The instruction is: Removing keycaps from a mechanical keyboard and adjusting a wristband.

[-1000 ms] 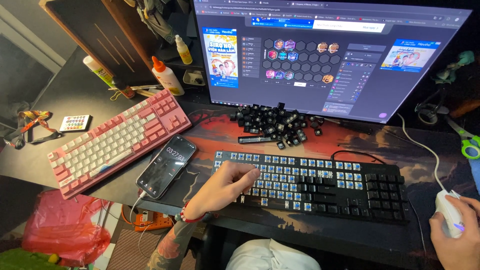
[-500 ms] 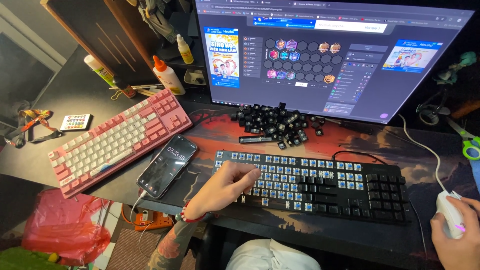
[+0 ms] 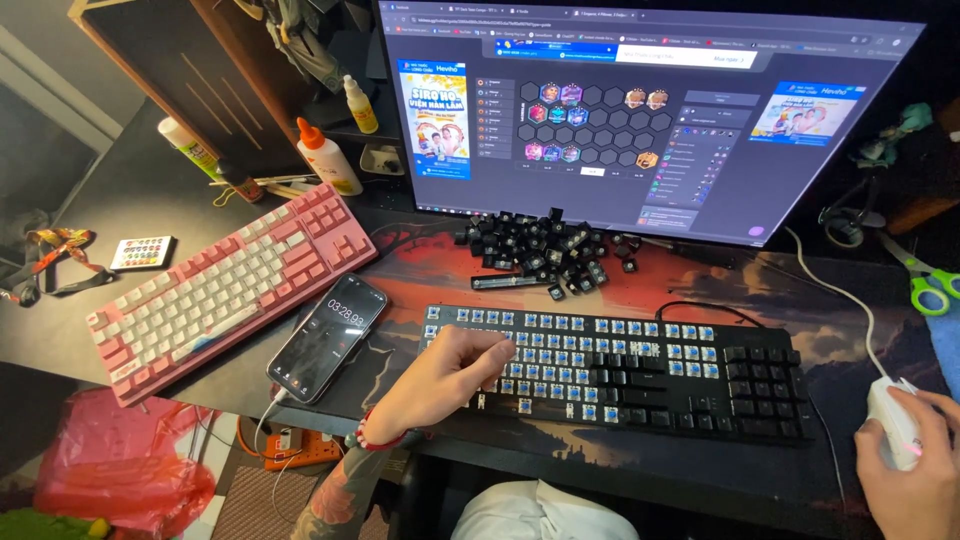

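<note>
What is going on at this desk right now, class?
A person's left hand rests on a black mechanical keyboard whose blue switches are mostly bare; a heap of loose black keycaps lies behind it. The right hand covers a white computer mouse. A pink and white keyboard and a black smartphone sit to the left.

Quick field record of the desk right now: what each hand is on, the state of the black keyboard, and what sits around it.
left hand: left hand rests on the left part of the black keyboard, fingers on bare switches
right hand: right hand grips the white mouse
black keyboard: most caps off, blue switches showing; caps remain on the right end
loose caps: pile of black keycaps behind the keyboard, below the monitor
left of keyboard: phone with lit screen, then pink keyboard
far right: green scissors
</note>
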